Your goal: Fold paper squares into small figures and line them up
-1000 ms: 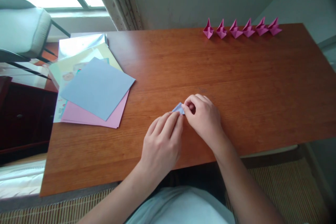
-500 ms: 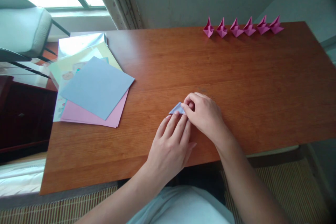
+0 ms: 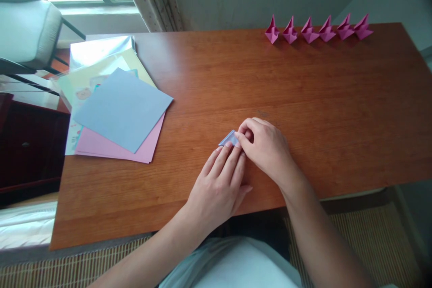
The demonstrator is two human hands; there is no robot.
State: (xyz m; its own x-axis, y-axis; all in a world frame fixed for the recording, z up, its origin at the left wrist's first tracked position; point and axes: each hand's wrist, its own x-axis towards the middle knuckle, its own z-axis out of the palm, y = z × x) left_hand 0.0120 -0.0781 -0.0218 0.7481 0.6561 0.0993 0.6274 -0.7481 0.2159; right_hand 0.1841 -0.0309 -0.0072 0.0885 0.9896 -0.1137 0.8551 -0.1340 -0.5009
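Observation:
A small folded piece of light blue paper (image 3: 228,137) lies on the wooden table (image 3: 189,76) near its front edge, its left part showing as a triangle. The fingertips of my left hand (image 3: 219,184) press on its near edge, with the fingers stretched out flat. Thumb and forefinger of my right hand (image 3: 265,146) pinch the paper's right side. Both hands cover the rest of the paper, so its full shape is hidden.
Several pink origami figures (image 3: 309,32) stand in a row along the table's far edge. On the left lie a large blue sheet (image 3: 123,110), pink sheets (image 3: 114,150) and plastic-wrapped paper packs (image 3: 101,51). A chair (image 3: 30,31) stands beyond the table's left end.
The view has shifted slightly. Both hands stay on the folded paper in nearly the same pose, and no thing has been taken up or let go.

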